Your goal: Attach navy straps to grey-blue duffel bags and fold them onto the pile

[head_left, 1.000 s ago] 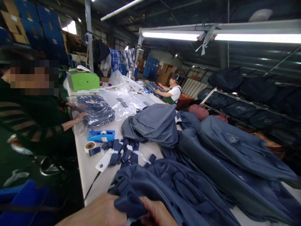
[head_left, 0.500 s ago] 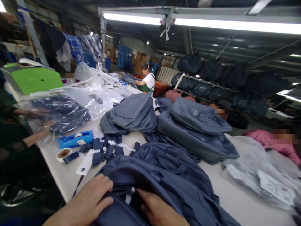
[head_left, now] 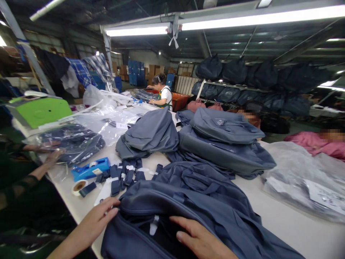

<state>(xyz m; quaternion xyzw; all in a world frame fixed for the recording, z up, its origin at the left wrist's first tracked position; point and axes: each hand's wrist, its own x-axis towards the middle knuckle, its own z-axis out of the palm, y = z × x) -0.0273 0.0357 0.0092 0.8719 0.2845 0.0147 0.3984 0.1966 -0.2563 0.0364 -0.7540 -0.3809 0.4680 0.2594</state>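
Note:
In front of me a navy blue bag (head_left: 221, 216) lies on the table with its zipped opening spread. My left hand (head_left: 98, 219) is at the left end of this opening, its fingers stretched out and touching the bag's edge. Into the opening reaches my right hand (head_left: 201, 235), fingers extended and thumb apart, with nothing visible held. Between the hands a small whitish wrapped strip (head_left: 154, 225) shows inside the bag. The bag's dark interior hides what else is in it.
Folded navy straps (head_left: 126, 174), a blue tape dispenser (head_left: 91, 169) and a tape roll (head_left: 79, 186) lie to the left. Stacked bags (head_left: 221, 138) stand behind. Another person's hands (head_left: 54, 158) handle a plastic-wrapped bag (head_left: 72, 142). Plastic-covered goods (head_left: 293, 180) lie right.
My left hand has shifted left and loosened on the bag's edge. My right hand has drawn slightly back to the right, so the opening and whitish strip show more. The view has shifted.

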